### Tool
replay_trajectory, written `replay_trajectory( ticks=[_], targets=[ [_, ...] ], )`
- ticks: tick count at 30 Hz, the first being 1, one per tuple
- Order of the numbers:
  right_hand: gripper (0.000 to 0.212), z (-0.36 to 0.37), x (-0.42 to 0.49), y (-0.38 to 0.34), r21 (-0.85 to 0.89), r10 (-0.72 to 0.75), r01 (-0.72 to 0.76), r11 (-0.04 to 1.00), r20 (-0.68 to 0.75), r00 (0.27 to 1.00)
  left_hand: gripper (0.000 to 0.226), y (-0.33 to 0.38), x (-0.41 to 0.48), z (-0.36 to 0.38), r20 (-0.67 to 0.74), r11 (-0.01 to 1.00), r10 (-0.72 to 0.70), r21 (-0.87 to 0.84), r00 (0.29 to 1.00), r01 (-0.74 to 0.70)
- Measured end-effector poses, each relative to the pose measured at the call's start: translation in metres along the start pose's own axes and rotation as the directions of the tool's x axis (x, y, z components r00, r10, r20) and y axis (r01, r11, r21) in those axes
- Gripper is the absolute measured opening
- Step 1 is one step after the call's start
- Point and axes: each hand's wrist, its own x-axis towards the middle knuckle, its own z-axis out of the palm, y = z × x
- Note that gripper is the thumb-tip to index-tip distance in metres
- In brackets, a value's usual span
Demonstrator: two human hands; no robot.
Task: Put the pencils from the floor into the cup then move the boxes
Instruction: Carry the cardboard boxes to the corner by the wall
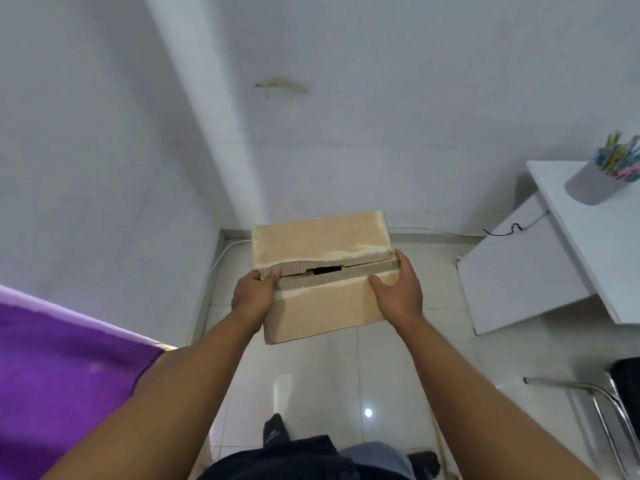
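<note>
Between the two hands, over the tiled floor, is a cardboard box: the left hand grips its left end, the right hand its right, fingers curled over the edges. Far right, the grey cup of pencils stands on the white desk.

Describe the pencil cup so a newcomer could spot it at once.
Look to the white table at the right edge. Near its far corner stands a grey cup. It alone holds a bunch of pastel pencils.
</note>
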Motion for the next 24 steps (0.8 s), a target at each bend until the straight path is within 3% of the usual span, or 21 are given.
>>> replay_trajectory(
  ticks=[7,12,19,24],
  targets=[
    [0.087,0.077,-0.004,-0.065,-0.038,-0.051,0.055,0.998,0.084,0.995,0.027,-0.022,0.039,-0.084,-0.102,0.988,-0.115,-0.116,0.988,0.103],
    [0.094,0.117,0.016,-0.087,-0.141,-0.031,0.028,0.99,-0.018,0.999,0.026,-0.027,0.062,-0.093,-0.146,0.956,-0.183,-0.258,0.972,0.141],
    [0.129,0.188,0.057,-0.11,0.219,0.206,-0.211,0.953,0.046,0.977,0.025,-0.027,0.111,-0.09,-0.168,0.857,-0.36,-0.448,0.918,0.254],
    [0.133,0.24,0.102,-0.125,0.329,0.323,-0.355,0.875,0.151,0.934,0.031,-0.026,0.161,-0.095,-0.218,0.803,-0.468,-0.509,0.856,0.31]
  ],
)
